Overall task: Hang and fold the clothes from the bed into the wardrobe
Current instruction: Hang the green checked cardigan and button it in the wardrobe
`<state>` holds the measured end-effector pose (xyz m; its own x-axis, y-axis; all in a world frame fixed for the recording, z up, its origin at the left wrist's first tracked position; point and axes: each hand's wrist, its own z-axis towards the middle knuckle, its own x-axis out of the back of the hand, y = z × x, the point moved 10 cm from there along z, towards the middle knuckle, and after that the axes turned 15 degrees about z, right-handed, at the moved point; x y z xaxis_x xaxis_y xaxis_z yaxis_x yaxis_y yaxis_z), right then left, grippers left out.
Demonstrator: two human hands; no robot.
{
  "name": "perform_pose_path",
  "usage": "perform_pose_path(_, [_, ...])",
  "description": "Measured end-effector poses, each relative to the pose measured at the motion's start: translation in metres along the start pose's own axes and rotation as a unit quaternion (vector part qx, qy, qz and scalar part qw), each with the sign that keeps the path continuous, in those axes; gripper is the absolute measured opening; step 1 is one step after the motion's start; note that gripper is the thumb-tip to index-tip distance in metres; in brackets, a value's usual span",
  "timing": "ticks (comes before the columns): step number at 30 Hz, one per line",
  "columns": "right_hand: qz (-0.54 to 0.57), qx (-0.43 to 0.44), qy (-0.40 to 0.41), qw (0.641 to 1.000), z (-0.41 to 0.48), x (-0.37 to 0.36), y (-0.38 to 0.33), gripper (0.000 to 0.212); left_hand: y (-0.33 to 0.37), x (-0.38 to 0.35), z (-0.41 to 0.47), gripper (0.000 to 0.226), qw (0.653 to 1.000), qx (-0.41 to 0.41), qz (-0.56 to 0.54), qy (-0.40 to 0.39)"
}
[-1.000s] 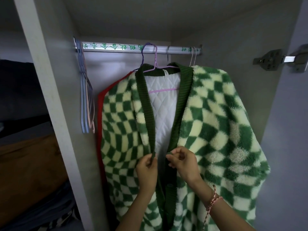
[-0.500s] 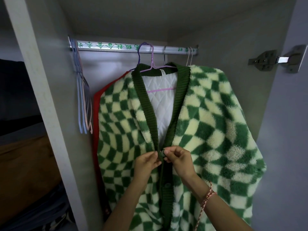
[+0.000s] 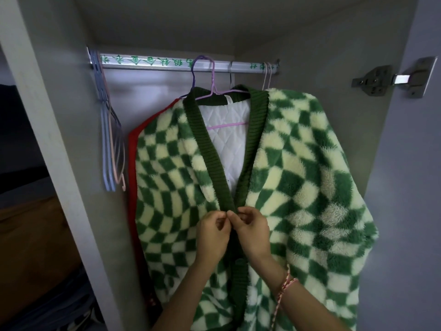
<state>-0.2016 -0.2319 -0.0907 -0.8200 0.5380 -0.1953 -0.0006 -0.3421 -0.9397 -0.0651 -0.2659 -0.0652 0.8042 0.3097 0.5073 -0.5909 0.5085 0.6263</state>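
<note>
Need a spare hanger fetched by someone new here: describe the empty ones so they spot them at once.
Inside the wardrobe, find the silver rail across the top. At its left end hangs a bunch of hangers, pale blue and pink. Unlike the hangers further right, they carry no clothes.

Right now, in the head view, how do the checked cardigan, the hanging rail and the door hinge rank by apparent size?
1. checked cardigan
2. hanging rail
3. door hinge, clearly smallest
</note>
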Motion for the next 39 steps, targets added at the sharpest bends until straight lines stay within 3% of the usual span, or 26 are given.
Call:
perform_pose_path(2, [-0.007, -0.012, 0.081, 0.997, -0.007, 0.008, 0.002, 0.019, 0.007, 0.005, -0.005, 0.010, 0.998, -0.034, 0.035, 0.043])
perform_pose_path(6, [0.002, -0.025, 0.105, 0.994, -0.008, 0.005, -0.002, 0.009, 0.010, 0.008, -0.009, 0.008, 0.992, -0.077, 0.065, 0.071])
perform_pose_path(10, [0.034, -0.035, 0.092, 0.995, -0.002, -0.002, -0.003, 0.014, 0.011, 0.006, -0.011, 0.007, 0.992, -0.087, 0.062, 0.073])
perform_pose_path(16, [0.036, -0.090, 0.020, 0.995, 0.010, -0.013, 0.029, 0.020, -0.011, -0.008, -0.003, 0.009, 0.999, -0.010, 0.031, 0.028])
perform_pose_path(20, [0.076, -0.093, 0.027, 0.992, 0.012, -0.005, 0.033, 0.016, -0.019, -0.021, 0.001, 0.019, 0.999, 0.011, 0.031, -0.006])
perform_pose_path(22, [0.059, -0.063, 0.040, 0.995, 0.016, 0.003, 0.027, 0.012, -0.022, -0.023, 0.002, 0.022, 0.999, 0.037, 0.032, -0.005])
perform_pose_path(25, [-0.086, 0.044, 0.039, 0.995, 0.020, 0.009, 0.007, 0.012, -0.024, -0.025, 0.000, 0.032, 0.994, 0.060, 0.092, 0.013])
perform_pose_path(28, [-0.274, 0.138, 0.002, 0.952, 0.016, 0.000, -0.008, 0.023, -0.018, -0.032, 0.002, 0.041, 0.981, 0.026, 0.189, 0.037])
perform_pose_path(32, [-0.411, 0.213, -0.038, 0.886, 0.017, -0.014, -0.023, 0.008, -0.011, -0.037, 0.011, 0.067, 0.973, 0.027, 0.222, 0.054])
perform_pose_path(34, [-0.430, 0.230, -0.043, 0.872, 0.023, -0.014, -0.029, 0.006, -0.009, -0.041, 0.015, 0.072, 0.969, 0.033, 0.241, 0.052])
perform_pose_path(36, [-0.406, 0.213, -0.068, 0.886, 0.028, -0.013, -0.030, 0.009, -0.008, -0.036, 0.019, 0.067, 0.960, 0.036, 0.268, 0.068])
perform_pose_path(39, [-0.317, 0.204, -0.093, 0.921, 0.025, -0.006, -0.029, 0.003, -0.019, -0.026, 0.012, 0.027, 0.968, 0.038, 0.226, 0.100])
